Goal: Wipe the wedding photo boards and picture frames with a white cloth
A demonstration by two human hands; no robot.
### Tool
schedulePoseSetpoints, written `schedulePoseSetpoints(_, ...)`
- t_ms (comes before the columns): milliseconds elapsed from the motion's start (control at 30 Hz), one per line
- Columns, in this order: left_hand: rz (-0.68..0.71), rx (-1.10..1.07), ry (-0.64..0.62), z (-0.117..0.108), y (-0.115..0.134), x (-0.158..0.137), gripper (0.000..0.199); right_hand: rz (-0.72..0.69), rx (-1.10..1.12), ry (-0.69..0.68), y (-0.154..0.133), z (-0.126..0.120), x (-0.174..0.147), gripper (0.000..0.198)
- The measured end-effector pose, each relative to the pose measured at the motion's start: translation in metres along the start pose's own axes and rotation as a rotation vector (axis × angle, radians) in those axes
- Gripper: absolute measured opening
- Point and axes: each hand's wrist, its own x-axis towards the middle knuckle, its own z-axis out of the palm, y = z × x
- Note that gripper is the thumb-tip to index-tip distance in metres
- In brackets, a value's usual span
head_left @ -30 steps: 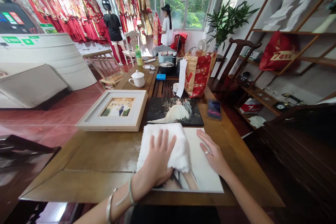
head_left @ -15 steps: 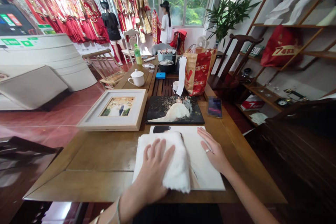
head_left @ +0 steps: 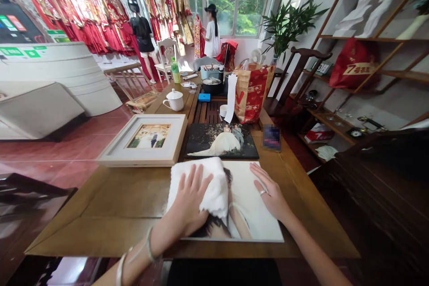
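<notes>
A folded white towel (head_left: 216, 185) lies over the left part of a white photo panel (head_left: 254, 214) at the table's near edge. My left hand (head_left: 189, 199) rests flat on the towel, its fingers stretched out and spread. On the panel's right side, my right hand (head_left: 272, 194) lies with its fingers extended over the edge. Dark hair and bare arms of pictured people show beside and below the towel; the rest of the picture is covered. Just behind the panel is a dark wedding photo panel (head_left: 201, 138), and to its left a white framed photo (head_left: 115, 154).
The wooden table (head_left: 110, 201) also bears a lidded white cup (head_left: 174, 100), a green-labelled bottle (head_left: 175, 71), a red-and-brown paper bag (head_left: 253, 98) and a phone (head_left: 271, 137). Two people (head_left: 142, 31) stand by the garment racks. A wooden chair (head_left: 298, 71) stands at right.
My left hand and the towel have moved up and slightly left across the panel, uncovering more of the picture near its lower edge. My right hand stays at the panel's right edge.
</notes>
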Motion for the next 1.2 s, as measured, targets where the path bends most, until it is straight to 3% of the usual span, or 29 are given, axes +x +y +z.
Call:
schedulePoseSetpoints(167,-0.045,0.073,-0.045,0.027,0.012,-0.055,0.101,-0.007,0.0,0.006,0.001,0.001,-0.001,0.041)
schedulePoseSetpoints(267,-0.045,0.092,-0.035,0.038,0.021,-0.067,0.103,-0.006,0.004,0.01,0.002,0.0,-0.001,0.041)
schedulePoseSetpoints(367,-0.095,0.085,-0.035,0.034,0.025,-0.054,0.099,0.002,0.0,0.006,0.002,0.0,-0.001,0.04)
schedulePoseSetpoints(633,-0.178,0.174,0.154,0.002,0.02,0.019,0.08,0.007,0.012,0.015,0.0,0.0,0.0,0.039)
schedulePoseSetpoints(733,-0.174,0.213,0.164,-0.002,0.019,0.027,0.08,-0.002,0.01,0.025,0.0,0.001,0.0,0.039)
schedulePoseSetpoints(833,-0.132,0.232,0.122,0.005,0.019,0.01,0.088,-0.008,-0.005,0.019,0.001,0.001,0.0,0.039)
schedulePoseSetpoints(967,-0.014,0.24,0.068,0.04,0.015,-0.04,0.109,0.002,-0.019,0.011,0.001,0.002,-0.001,0.04)
schedulePoseSetpoints(1100,-0.039,0.25,0.186,0.071,0.016,-0.071,0.081,0.003,-0.016,0.004,0.003,0.002,-0.001,0.041)
schedulePoseSetpoints(1200,-0.05,0.206,0.127,0.062,0.026,-0.064,0.089,0.002,-0.012,0.004,0.003,0.001,-0.001,0.041)
